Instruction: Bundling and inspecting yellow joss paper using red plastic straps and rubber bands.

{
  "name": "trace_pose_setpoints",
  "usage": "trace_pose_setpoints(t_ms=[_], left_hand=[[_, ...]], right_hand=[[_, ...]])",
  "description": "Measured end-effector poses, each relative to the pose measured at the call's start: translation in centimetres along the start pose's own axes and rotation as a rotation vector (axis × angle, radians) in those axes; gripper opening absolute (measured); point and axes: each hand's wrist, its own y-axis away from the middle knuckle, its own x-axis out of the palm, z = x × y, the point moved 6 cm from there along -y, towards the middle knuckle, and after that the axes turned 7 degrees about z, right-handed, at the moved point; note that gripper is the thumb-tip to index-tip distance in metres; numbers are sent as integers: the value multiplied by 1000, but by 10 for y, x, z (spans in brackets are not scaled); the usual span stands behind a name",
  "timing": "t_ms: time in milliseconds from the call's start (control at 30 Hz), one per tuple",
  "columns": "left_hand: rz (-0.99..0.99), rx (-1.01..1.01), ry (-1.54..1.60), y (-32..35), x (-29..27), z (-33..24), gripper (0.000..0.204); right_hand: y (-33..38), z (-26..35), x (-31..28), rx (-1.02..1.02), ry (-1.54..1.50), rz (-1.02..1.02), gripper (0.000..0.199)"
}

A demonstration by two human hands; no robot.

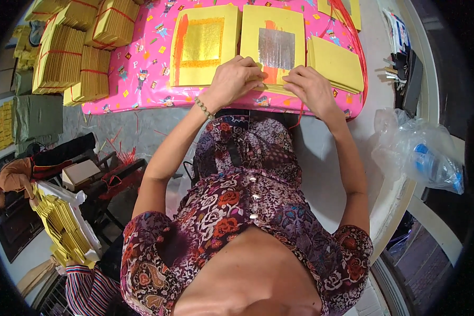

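A stack of yellow joss paper point(249, 39) with a silver foil square and an orange stripe lies at the table's near edge. My left hand point(237, 79) is closed in a pinch at its near left corner. My right hand point(312, 90) pinches its near right corner, fingertips curled inward. To the left lies another joss paper stack point(200, 42) with a gold foil square. A plain yellow stack point(338, 64) sits just right of my right hand. How many sheets my fingers grip is hidden.
Red-tied bundles of yellow paper point(60, 58) pile up on the left of the pink patterned tablecloth point(142, 52). Red strings point(353, 26) hang along the right side. A clear plastic bag point(421, 152) sits at right. At lower left, another person handles yellow paper in a box point(92, 231).
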Motion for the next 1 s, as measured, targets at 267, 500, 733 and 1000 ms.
trace_pose_setpoints(t_ms=[267, 500, 733, 1000], left_hand=[[-39, 1, 13, 4, 1, 2, 17], [-55, 3, 2, 3, 1, 2, 15], [-50, -20, -7, 2, 1, 2, 13], [-76, -7, -12, 5, 1, 1, 13]], right_hand=[[0, -3, 1, 45, -14, 27, 16], [-3, -3, 0, 51, 11, 46, 17], [-4, -3, 0, 54, 9, 44, 17], [-3, -3, 2, 51, 11, 47, 17]])
